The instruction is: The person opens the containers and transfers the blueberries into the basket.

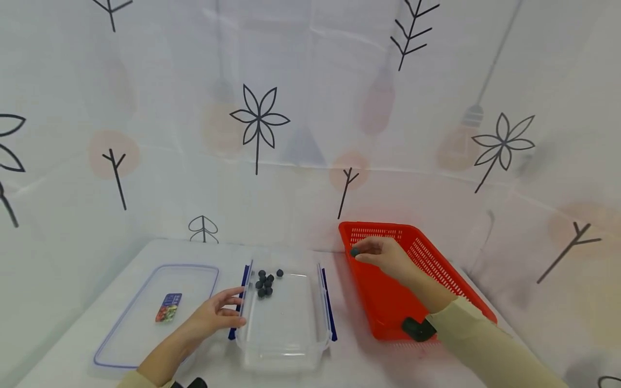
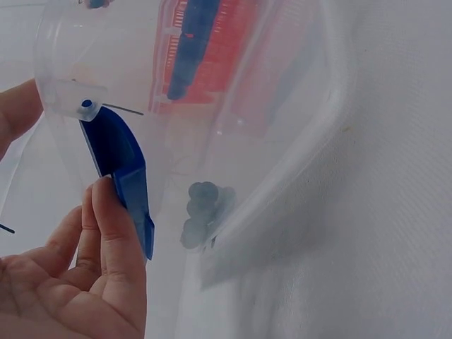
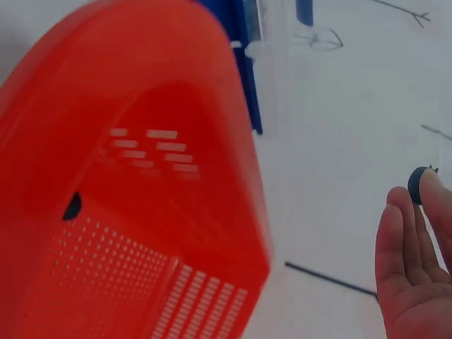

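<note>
My right hand (image 1: 388,260) pinches one blueberry (image 3: 418,186) between thumb and fingertips, over the far left part of a red plastic basket (image 1: 383,315). In the right wrist view a dark round thing (image 3: 73,206) shows inside the basket. To the left stands a clear plastic container (image 1: 283,323) with several blueberries (image 1: 268,291) clustered near its far left corner. My left hand (image 1: 215,312) rests along the container's left side with loosely extended fingers. Its fingertips (image 2: 106,201) touch a blue side clip (image 2: 131,166) that hangs down from the rim.
A clear lid (image 1: 121,331) with a bluish edge lies left of the container, with a colourful label (image 1: 168,308) on it. Another blue clip (image 1: 330,307) hangs on the container's right side. Behind the white table rises a patterned curtain (image 1: 301,205).
</note>
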`<state>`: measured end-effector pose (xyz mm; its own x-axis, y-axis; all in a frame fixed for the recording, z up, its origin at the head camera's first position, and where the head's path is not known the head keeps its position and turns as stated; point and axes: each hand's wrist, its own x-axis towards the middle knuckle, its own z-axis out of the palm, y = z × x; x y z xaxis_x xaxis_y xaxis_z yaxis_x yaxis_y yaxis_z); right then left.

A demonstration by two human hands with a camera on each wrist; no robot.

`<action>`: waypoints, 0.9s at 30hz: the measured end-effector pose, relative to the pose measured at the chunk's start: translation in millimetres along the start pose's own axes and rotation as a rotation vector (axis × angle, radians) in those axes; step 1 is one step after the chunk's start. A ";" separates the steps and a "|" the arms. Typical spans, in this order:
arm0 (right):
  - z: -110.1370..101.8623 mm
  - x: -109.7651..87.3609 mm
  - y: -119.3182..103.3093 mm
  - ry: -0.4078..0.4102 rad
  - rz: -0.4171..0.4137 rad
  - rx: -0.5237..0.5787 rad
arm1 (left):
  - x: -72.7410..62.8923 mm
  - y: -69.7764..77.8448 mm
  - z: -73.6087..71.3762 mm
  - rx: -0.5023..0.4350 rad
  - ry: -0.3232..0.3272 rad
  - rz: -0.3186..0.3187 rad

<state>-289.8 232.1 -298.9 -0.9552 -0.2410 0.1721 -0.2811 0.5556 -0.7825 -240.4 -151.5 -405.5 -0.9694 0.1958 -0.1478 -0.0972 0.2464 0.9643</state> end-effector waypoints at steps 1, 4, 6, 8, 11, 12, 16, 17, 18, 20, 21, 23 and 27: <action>-3.7 -0.8 2.4 0.002 0.003 -0.009 | -0.1 0.0 0.5 -0.002 0.003 -0.003; -14.5 -2.5 9.0 0.007 0.006 -0.021 | -0.5 0.1 2.0 -0.011 0.020 -0.013; -21.6 -3.0 14.2 0.002 0.003 -0.021 | -0.9 0.2 2.5 -0.011 0.026 -0.015; -28.3 -3.3 19.7 -0.001 0.010 -0.018 | -1.1 0.4 2.5 -0.009 0.030 -0.015; -38.2 -4.4 29.1 0.005 0.015 -0.025 | -0.9 0.9 2.3 -0.003 0.029 -0.010; -41.6 -4.9 31.8 0.010 0.019 -0.028 | -0.8 0.9 2.4 -0.003 0.028 -0.009; -53.8 -4.9 41.4 0.038 0.022 -0.060 | -0.3 0.4 2.3 0.003 0.030 -0.007; -56.4 -4.8 43.2 0.044 0.022 -0.072 | -0.1 0.3 2.3 0.004 0.031 -0.007; -58.8 -4.8 44.8 0.048 0.019 -0.081 | 0.1 0.1 2.3 0.006 0.031 -0.007; -62.9 -4.5 48.0 0.056 0.019 -0.100 | 0.2 0.0 2.3 0.008 0.034 -0.009; -64.5 -4.2 49.3 0.055 0.019 -0.105 | 0.3 -0.1 2.3 0.009 0.034 -0.009; -67.1 -2.7 52.8 0.056 0.024 -0.114 | 0.1 -0.2 2.1 0.009 0.033 -0.010; -70.7 2.6 60.6 0.053 0.052 -0.112 | -0.2 -0.5 1.9 0.009 0.034 -0.013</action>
<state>-315.9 321.4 -303.6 -0.9715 -0.1686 0.1666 -0.2367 0.6520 -0.7203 -239.8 -149.9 -406.4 -0.9752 0.1604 -0.1522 -0.1076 0.2574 0.9603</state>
